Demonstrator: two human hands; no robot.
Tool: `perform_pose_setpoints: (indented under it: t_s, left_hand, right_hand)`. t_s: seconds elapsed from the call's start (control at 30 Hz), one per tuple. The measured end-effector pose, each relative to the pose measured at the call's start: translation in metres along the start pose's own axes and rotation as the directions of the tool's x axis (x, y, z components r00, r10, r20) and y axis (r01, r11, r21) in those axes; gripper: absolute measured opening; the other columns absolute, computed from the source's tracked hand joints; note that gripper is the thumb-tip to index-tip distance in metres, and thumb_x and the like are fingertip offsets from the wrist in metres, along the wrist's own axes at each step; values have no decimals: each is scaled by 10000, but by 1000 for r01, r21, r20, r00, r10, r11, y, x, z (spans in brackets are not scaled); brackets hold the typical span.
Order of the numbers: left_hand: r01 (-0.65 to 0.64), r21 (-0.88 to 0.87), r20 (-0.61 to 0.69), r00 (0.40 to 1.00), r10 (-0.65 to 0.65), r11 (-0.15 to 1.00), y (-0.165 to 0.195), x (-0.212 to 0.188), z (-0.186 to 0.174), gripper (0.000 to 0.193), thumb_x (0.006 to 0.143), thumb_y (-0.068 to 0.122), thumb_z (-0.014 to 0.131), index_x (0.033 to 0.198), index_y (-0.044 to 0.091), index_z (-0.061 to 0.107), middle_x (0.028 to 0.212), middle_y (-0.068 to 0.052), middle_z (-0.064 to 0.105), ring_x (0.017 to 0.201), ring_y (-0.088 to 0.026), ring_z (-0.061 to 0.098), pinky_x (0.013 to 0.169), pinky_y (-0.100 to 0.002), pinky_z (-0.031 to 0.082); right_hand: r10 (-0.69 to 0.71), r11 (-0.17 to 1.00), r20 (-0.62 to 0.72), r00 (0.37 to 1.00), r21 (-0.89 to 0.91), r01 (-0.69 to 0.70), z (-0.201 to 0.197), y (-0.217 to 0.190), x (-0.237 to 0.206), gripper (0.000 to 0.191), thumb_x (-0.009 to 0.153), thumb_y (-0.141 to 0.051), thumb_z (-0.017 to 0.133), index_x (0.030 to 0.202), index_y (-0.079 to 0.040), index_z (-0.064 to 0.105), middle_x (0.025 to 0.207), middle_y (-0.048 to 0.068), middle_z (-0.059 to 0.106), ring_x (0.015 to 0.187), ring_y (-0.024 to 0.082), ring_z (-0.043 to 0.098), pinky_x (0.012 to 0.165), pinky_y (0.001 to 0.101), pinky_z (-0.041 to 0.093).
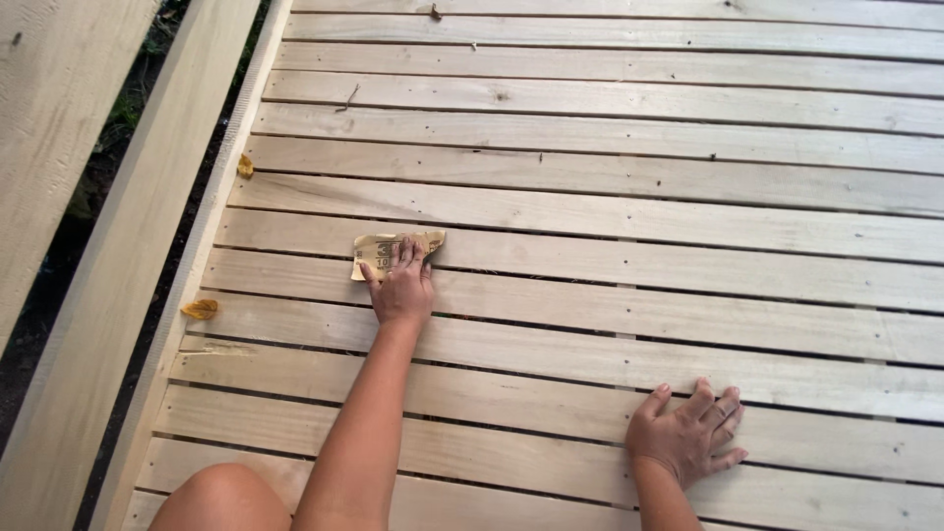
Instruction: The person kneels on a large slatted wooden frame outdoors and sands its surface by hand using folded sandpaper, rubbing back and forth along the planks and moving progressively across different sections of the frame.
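My left hand [401,287] reaches forward and presses down on a tan sheet of sandpaper [379,248], folded and lying flat on a pale wooden plank [610,261] of a slatted deck. The fingers cover the sheet's right part; its left half and top edge show. My right hand [688,433] rests flat on a nearer plank at the lower right, fingers spread, holding nothing. My bare knee [221,497] shows at the bottom left.
The deck's planks run left to right with narrow gaps and nail heads. A long side beam [128,295] borders the deck's left edge, with dark ground beyond it. Two yellow dry leaves [201,309] lie near that edge.
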State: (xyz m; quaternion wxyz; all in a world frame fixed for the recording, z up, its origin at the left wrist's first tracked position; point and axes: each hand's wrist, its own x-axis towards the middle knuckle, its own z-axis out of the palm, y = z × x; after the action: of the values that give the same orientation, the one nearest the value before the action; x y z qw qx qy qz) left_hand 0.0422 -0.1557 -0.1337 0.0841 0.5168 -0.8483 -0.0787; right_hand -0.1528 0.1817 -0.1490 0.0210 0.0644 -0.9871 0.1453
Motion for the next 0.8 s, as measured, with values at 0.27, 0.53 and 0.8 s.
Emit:
perform_pose_setpoints:
  t_s: [0.27,0.53,0.8]
  left_hand:
    - [0,3,6,1000,0,1000,-7,-71,5,533,966,324,482,1494,255,511,1582,60,433,1472,-140,353,1194,-701,114]
    - [7,3,-42,999,-7,1000,1,-19,4,570,996,330,481,1535,146,447,1608,-6,397,1506,-196,336,1150,-715,140]
    - [-64,-31,0,998,64,997,-13,-89,1,564,963,303,505,1521,235,456,1603,35,394,1486,-150,334,1176,-699,103]
  right_hand:
    - [2,1000,-3,1000,-20,-2,-1,-7,-1,571,952,-426,501,1457,-169,428,1688,165,215,1594,331,106,1198,683,27]
    - [18,1000,-17,1000,16,-17,-9,-10,0,579,927,-445,511,1439,-182,454,1686,152,244,1579,327,159,1184,689,58]
    - [-7,999,-22,1000,50,8,-14,-14,3,573,959,-428,500,1463,-164,437,1700,162,237,1586,343,134,1194,693,32]
